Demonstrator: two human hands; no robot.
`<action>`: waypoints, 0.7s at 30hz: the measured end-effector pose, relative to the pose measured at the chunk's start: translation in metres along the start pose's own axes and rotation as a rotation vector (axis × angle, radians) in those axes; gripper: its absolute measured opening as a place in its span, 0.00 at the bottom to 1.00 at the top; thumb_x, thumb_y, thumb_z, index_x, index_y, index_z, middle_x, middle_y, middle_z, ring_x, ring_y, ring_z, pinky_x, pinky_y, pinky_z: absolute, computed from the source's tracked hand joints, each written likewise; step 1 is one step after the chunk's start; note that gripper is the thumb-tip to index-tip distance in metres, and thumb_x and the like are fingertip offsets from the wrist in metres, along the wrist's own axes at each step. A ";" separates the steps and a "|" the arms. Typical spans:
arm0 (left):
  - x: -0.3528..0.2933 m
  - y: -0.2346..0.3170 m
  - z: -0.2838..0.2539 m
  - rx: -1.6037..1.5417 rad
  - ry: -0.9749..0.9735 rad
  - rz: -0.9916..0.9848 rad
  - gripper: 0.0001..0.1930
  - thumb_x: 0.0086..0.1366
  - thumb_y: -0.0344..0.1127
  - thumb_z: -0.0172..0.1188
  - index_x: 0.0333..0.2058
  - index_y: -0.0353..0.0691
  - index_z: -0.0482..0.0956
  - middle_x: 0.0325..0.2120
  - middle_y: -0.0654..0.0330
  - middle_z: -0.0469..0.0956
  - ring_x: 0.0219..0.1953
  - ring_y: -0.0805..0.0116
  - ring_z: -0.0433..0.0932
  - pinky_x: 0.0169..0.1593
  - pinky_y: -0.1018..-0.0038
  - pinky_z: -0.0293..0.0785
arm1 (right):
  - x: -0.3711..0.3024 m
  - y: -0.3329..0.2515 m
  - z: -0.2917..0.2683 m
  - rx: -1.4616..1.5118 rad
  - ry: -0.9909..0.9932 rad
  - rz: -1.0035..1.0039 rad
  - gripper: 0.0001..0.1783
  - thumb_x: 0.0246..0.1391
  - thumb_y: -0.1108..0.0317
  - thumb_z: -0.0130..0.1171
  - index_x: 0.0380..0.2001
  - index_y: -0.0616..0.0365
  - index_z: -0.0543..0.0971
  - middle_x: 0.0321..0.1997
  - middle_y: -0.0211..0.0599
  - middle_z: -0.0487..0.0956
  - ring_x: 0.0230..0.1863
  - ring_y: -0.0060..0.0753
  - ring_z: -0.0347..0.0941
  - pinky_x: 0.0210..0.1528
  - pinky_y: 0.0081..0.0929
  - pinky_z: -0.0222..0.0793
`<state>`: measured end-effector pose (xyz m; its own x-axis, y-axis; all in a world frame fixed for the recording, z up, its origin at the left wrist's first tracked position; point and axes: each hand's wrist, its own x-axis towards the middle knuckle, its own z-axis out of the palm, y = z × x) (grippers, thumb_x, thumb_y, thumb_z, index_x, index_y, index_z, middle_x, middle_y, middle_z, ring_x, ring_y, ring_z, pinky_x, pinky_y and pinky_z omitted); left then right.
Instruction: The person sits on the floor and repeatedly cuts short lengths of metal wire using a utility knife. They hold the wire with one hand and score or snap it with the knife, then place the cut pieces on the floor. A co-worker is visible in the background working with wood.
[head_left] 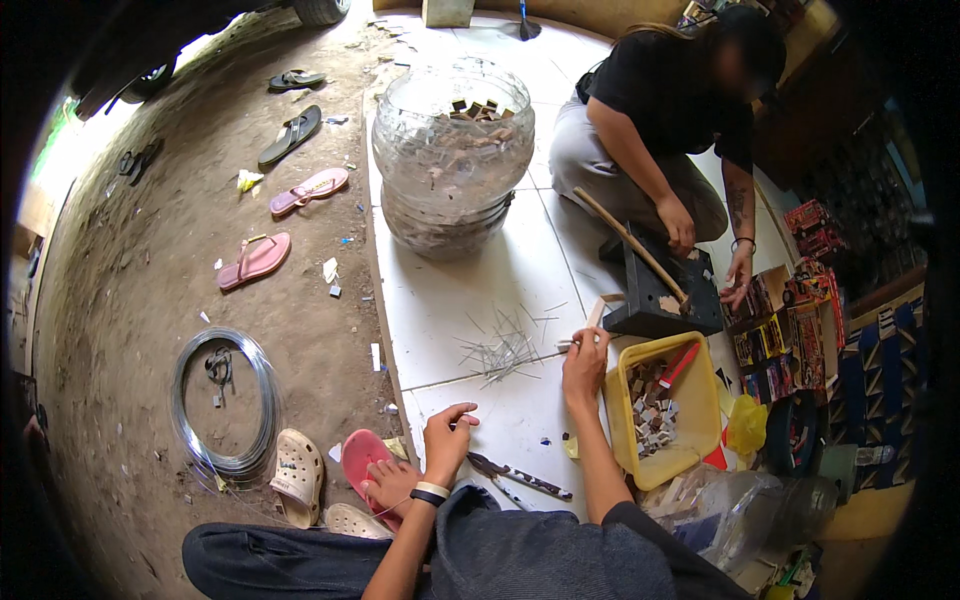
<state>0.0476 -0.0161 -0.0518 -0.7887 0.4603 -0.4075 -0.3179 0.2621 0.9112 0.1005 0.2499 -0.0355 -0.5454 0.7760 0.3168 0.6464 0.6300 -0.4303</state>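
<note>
My left hand (447, 442) is over the tile edge, its fingers curled in; anything between them is too small to make out. Beside it on the white tiles lie dark-handled pliers (520, 478). Farther right, my right hand (584, 372) is closed around the lower end of a pale flat strip (597, 312), near the dark block. A loose heap of short cut wires (503, 345) is spread ahead of both hands. The yellow plastic tub (622, 440) stands right of my right forearm, with small square pieces (655, 415) and a red-handled tool (680, 365) in it.
Across from me, a person (660, 130) kneels at a dark block (660, 300) with a wooden stick (635, 250) over it. A large clear container (450, 160) holds many small pieces. A wire coil (225, 400) and several sandals (255, 262) lie on the dirt. Boxes (790, 330) fill the right.
</note>
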 end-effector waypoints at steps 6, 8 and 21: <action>-0.002 0.001 -0.002 -0.009 0.004 0.006 0.16 0.66 0.28 0.52 0.47 0.36 0.86 0.31 0.56 0.88 0.33 0.71 0.83 0.42 0.75 0.75 | -0.010 0.000 -0.018 0.000 -0.027 0.026 0.10 0.52 0.77 0.59 0.39 0.67 0.76 0.59 0.54 0.69 0.61 0.58 0.67 0.63 0.46 0.63; -0.001 0.002 -0.002 -0.022 0.003 0.013 0.16 0.66 0.28 0.52 0.47 0.36 0.86 0.31 0.57 0.88 0.32 0.72 0.82 0.40 0.75 0.74 | -0.001 -0.008 -0.012 -0.086 0.137 -0.169 0.13 0.52 0.76 0.58 0.41 0.69 0.76 0.62 0.59 0.66 0.64 0.61 0.64 0.68 0.45 0.59; -0.003 0.003 -0.014 -0.040 0.038 0.011 0.16 0.66 0.29 0.53 0.47 0.37 0.86 0.30 0.58 0.87 0.29 0.77 0.78 0.36 0.77 0.72 | 0.114 0.007 0.097 -0.174 -0.364 0.053 0.45 0.71 0.41 0.40 0.73 0.71 0.52 0.80 0.61 0.46 0.80 0.63 0.37 0.78 0.58 0.33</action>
<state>0.0415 -0.0286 -0.0474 -0.8117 0.4299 -0.3953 -0.3288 0.2230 0.9177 -0.0092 0.3397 -0.0846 -0.6423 0.7656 -0.0357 0.7421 0.6096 -0.2789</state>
